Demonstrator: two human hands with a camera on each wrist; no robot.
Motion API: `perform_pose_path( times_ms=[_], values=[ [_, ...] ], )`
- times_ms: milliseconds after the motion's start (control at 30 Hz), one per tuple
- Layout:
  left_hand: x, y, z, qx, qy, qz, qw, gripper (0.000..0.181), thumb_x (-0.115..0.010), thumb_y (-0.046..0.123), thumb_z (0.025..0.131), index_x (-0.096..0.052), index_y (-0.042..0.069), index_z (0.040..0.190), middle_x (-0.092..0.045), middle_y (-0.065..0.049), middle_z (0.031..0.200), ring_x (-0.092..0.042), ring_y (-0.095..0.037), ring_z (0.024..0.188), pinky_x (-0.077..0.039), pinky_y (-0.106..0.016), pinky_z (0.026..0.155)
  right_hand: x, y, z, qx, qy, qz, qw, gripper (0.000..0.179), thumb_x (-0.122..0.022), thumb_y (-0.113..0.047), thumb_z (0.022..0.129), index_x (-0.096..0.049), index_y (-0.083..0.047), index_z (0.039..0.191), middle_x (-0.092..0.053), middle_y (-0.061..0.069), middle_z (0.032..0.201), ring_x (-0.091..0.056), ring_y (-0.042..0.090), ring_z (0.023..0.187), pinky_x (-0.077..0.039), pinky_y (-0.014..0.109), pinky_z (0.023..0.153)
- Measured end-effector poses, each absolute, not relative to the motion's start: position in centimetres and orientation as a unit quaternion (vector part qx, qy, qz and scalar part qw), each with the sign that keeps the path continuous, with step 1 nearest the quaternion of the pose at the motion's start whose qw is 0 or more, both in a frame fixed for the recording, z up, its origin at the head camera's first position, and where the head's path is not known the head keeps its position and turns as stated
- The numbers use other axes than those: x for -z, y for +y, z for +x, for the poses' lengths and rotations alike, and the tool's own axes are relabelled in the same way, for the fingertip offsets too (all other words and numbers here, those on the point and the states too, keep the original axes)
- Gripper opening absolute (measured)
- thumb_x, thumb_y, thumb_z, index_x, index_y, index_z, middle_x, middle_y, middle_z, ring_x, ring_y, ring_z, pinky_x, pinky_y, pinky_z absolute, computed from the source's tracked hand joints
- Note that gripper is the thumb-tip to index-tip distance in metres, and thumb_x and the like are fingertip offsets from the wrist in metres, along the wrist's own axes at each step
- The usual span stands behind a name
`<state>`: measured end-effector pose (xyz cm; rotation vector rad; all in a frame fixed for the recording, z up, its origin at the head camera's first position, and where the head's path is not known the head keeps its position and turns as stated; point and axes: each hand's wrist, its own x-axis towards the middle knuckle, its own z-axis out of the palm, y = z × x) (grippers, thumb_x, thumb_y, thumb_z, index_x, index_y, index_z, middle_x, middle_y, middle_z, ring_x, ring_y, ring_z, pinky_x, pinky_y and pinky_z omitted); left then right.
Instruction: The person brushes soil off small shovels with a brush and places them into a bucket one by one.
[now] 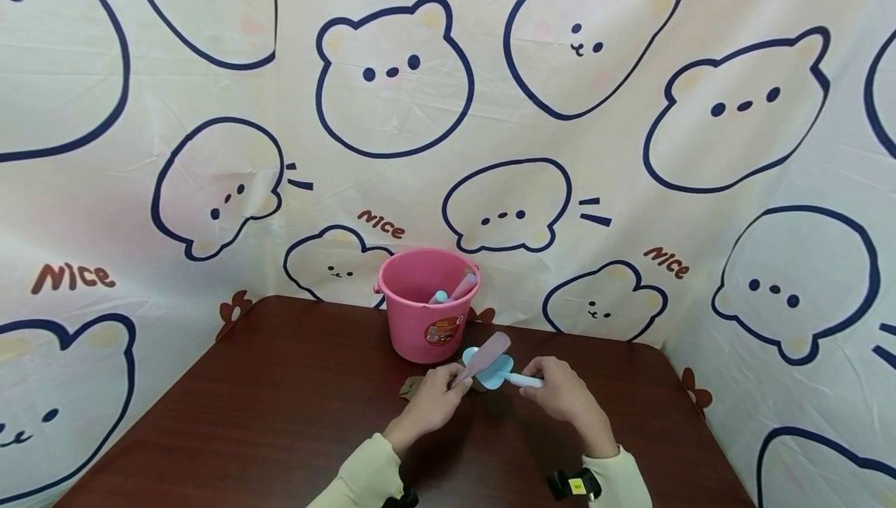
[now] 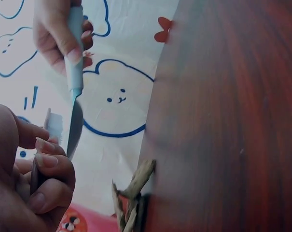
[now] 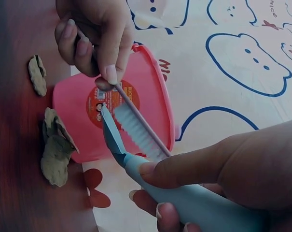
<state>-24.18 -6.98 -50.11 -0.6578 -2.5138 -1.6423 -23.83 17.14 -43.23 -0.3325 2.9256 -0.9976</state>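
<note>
My left hand (image 1: 435, 399) pinches the handle of a pale pink brush (image 1: 492, 348) between thumb and fingers. White bristles (image 3: 136, 128) show along one side of the brush in the right wrist view. A light blue toy shovel (image 1: 498, 373) is gripped by its handle (image 3: 184, 200) in my right hand (image 1: 558, 391), the thumb lying along it. Its blade points toward the brush, and the brush overlaps it in the head view. Both tools are held up over the table, in front of a pink bucket (image 1: 413, 337).
Inside the bucket lean a pink-handled tool (image 1: 464, 285) and a blue-tipped one (image 1: 439, 297). Rough brownish pieces (image 3: 56, 159) lie on the dark wooden table (image 1: 315, 391) near the bucket's base, partly behind my left hand in the head view. A patterned cloth (image 1: 392, 119) hangs around the table's back and sides.
</note>
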Motion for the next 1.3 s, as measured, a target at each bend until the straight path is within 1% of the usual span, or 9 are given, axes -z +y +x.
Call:
perform_pose_path(
  times_ms=[167,233,367,500,667,767,967,1133,1300],
  values=[
    [50.3,-6.3,-23.7,0.536,-0.815,-0.220,0.014,0.027,-0.055,0.020,0.105,-0.063,-0.001,0.121,-0.046,0.001,0.071,-0.040,-0.008,0.055,-0.034,-0.023,0.051,43.3,16.8,-23.8,0.324,0.940,-0.111,0.019,0.017,-0.077,-0.006,0.087,-0.067,-0.003,0.101,-0.063,0.005,0.085,-0.056,0.019,0.072,-0.053,0.039,0.070],
    [50.4,-6.1,-23.6,0.533,-0.816,-0.221,0.011,0.025,-0.056,0.019,0.105,-0.063,0.001,0.120,-0.046,0.001,0.070,-0.040,-0.008,0.056,-0.035,-0.022,0.051,43.3,16.7,-23.7,0.323,0.940,-0.111,0.018,0.018,-0.078,-0.006,0.087,-0.067,-0.004,0.101,-0.063,0.004,0.085,-0.057,0.019,0.072,-0.053,0.039,0.070],
    [50.6,-5.8,-23.8,0.520,-0.824,-0.224,0.013,0.018,-0.058,0.017,0.104,-0.065,0.003,0.112,-0.047,0.002,0.071,-0.042,-0.007,0.058,-0.035,-0.022,0.054,43.4,16.6,-23.6,0.319,0.941,-0.109,0.017,0.018,-0.078,-0.007,0.087,-0.067,-0.004,0.101,-0.064,0.004,0.085,-0.057,0.018,0.071,-0.052,0.038,0.069],
    [50.8,-5.9,-24.0,0.508,-0.832,-0.224,0.012,0.018,-0.058,0.016,0.104,-0.065,0.002,0.112,-0.049,0.002,0.071,-0.043,-0.007,0.057,-0.036,-0.022,0.054,43.4,16.7,-23.5,0.317,0.942,-0.107,0.018,0.018,-0.078,-0.007,0.087,-0.067,-0.004,0.101,-0.064,0.004,0.085,-0.057,0.019,0.071,-0.052,0.038,0.068],
    [50.9,-6.1,-24.1,0.503,-0.835,-0.222,0.010,0.023,-0.057,0.017,0.104,-0.064,0.000,0.118,-0.050,0.002,0.071,-0.044,-0.007,0.057,-0.038,-0.022,0.053,43.3,16.7,-23.6,0.319,0.942,-0.106,0.015,0.017,-0.078,-0.007,0.087,-0.067,-0.004,0.100,-0.063,0.004,0.085,-0.056,0.019,0.071,-0.051,0.037,0.068],
    [50.9,-6.2,-24.2,0.503,-0.835,-0.221,0.006,0.024,-0.057,0.018,0.104,-0.064,0.002,0.121,-0.051,0.002,0.071,-0.044,-0.008,0.056,-0.039,-0.022,0.052,43.2,16.8,-23.7,0.320,0.941,-0.106,0.013,0.017,-0.078,-0.006,0.087,-0.067,-0.004,0.099,-0.062,0.005,0.085,-0.056,0.019,0.072,-0.051,0.037,0.068],
    [51.1,-6.6,-24.6,0.498,-0.839,-0.217,0.021,0.024,-0.057,0.017,0.105,-0.064,-0.001,0.118,-0.051,0.002,0.071,-0.045,-0.008,0.057,-0.039,-0.023,0.053,43.1,17.0,-23.7,0.321,0.941,-0.103,0.012,0.016,-0.078,-0.006,0.087,-0.067,-0.004,0.099,-0.062,0.004,0.085,-0.055,0.019,0.073,-0.050,0.037,0.069],
    [51.2,-7.4,-25.0,0.503,-0.841,-0.198,0.025,0.026,-0.056,0.015,0.105,-0.062,-0.005,0.120,-0.050,0.000,0.072,-0.045,-0.010,0.056,-0.039,-0.024,0.053,43.0,17.1,-23.6,0.318,0.943,-0.103,0.010,0.016,-0.078,-0.006,0.087,-0.067,-0.004,0.099,-0.063,0.003,0.085,-0.056,0.019,0.072,-0.050,0.037,0.069],
    [51.5,-8.2,-25.4,0.487,-0.855,-0.173,0.027,0.029,-0.056,0.021,0.105,-0.063,0.000,0.124,-0.051,0.000,0.073,-0.046,-0.011,0.056,-0.039,-0.024,0.053,43.0,17.3,-23.5,0.311,0.945,-0.101,0.008,0.017,-0.078,-0.006,0.086,-0.067,-0.004,0.099,-0.063,0.004,0.086,-0.056,0.019,0.072,-0.051,0.038,0.069]
  ],
)
